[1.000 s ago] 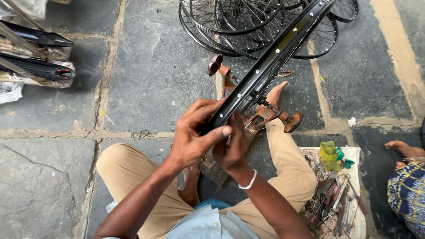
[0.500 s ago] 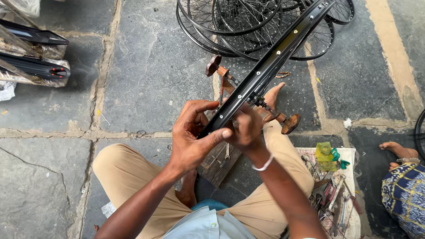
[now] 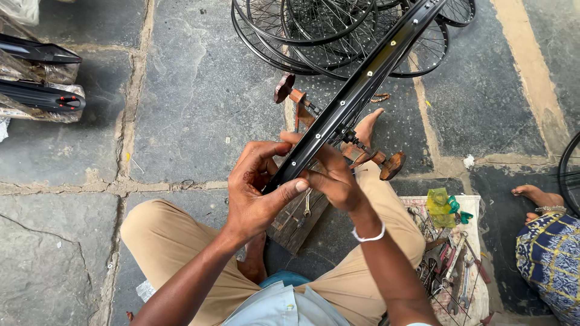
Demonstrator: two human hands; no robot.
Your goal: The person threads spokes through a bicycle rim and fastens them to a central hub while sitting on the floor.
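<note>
A black bicycle wheel rim (image 3: 368, 75) with small spoke holes stands edge-on in front of me, running from my hands up to the top right. My left hand (image 3: 257, 190) grips its near end, thumb pressed along the rim's edge. My right hand (image 3: 331, 178) wraps the rim from the right side, fingers against its inner face; a white band circles that wrist. Under the rim a rusty brown truing stand (image 3: 302, 102) with a threaded axle rests on a wooden block (image 3: 299, 220). I sit cross-legged in tan trousers, one bare foot (image 3: 365, 130) beside the stand.
A pile of spoked black wheels (image 3: 314, 30) lies at the top. Wrapped black mudguards (image 3: 39, 75) lie at the left. A cloth with wrenches and a wire tray (image 3: 450, 259) is at my right. Another person's foot and patterned garment (image 3: 547, 241) are at the right edge.
My right hand has slid along the rim from the underside to its right side. The view has shifted slightly; the rim stays in my left hand.
</note>
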